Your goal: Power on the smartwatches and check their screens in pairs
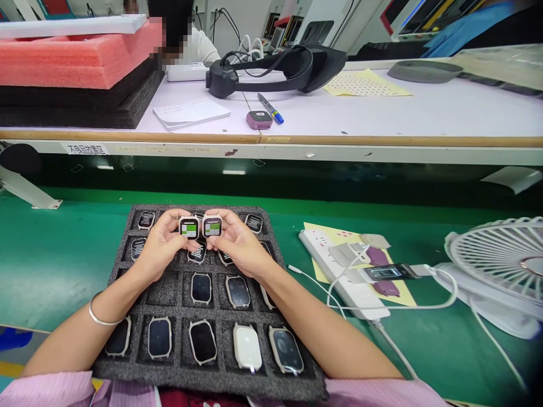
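Note:
My left hand (159, 244) is closed on a small square watch body (189, 228) whose screen is lit green and white. My right hand (238, 243) grips a second lit watch body (212, 226) right beside it, the two nearly touching. Both hands hover over the far half of a black foam tray (127, 265) on the green belt. The tray's pockets hold several more watch bodies, most with dark screens, one (247, 346) lying white back up in the near row. A silver bangle (98, 317) is on my left wrist.
A white power strip (322, 254) with plugged cables and a dark device (388, 273) lies right of the tray, a white fan (500, 265) beyond. The raised shelf behind carries foam sheets (76, 62), a notepad (190, 112), a black headset (275, 70), a pen and a seated person.

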Motion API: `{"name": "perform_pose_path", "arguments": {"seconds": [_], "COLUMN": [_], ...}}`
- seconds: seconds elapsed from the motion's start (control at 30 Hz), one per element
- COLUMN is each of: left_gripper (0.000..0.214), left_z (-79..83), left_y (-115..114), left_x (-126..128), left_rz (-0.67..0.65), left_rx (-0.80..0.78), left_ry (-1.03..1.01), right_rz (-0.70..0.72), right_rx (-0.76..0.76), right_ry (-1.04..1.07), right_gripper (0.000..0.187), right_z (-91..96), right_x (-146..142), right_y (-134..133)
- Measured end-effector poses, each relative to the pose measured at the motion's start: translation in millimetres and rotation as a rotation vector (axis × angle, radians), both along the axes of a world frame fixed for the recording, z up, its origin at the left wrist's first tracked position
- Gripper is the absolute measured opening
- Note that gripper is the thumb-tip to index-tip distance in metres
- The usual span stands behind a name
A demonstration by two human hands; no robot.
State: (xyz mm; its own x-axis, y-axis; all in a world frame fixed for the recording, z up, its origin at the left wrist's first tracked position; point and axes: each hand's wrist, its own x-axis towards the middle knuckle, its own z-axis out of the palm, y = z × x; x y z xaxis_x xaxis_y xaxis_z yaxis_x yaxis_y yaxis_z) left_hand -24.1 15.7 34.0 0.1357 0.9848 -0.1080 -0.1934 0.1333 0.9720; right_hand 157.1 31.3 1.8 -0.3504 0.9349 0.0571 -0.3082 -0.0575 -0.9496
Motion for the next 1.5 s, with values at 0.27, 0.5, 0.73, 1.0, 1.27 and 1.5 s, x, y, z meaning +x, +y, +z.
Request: {"name": "perform_pose_path", "arguments": {"seconds": [0.27, 0.5, 0.73, 1.0, 1.27, 1.5], "left_gripper": [0.033, 0.034, 0.034, 0.032, 0.032, 0.037], "left_z": [2.0, 3.3, 1.7, 1.7, 3.8, 1.7], "left_y": [0.2, -1.3, -1.5, -0.9, -1.6, -0.5], "left_x": [0.3, 0.1, 0.0, 1.6, 0.2, 1.6], "left_rz": [-0.001, -0.019, -0.035, -0.009, 0.006, 0.002], "left_rx": [-0.097, -0.079, -0.070, -0.065, -0.058, -0.026], "left_ry": [-0.010, -0.011, -0.006, 0.016, 0.000, 0.056], "right_rz": [-0.043, -0.050, -0.061, -0.032, -0.009, -0.011], "right_rx": [-0.125, -0.093, -0.053, -0.034, -0.020, -0.009], "right_ry": [-0.003, -0.014, -0.040, -0.014, -0.037, -0.038], "right_gripper": [0.028, 0.035, 0.030, 0.032, 0.029, 0.030], "right_z": [2.2, 4.4, 2.1, 3.1, 5.5, 3.5], "right_x": [-1.7, -0.6, -1.7, -0.8, 0.2, -1.2], "right_y": [1.2, 0.8, 0.6, -1.0, -1.5, -0.9]}}
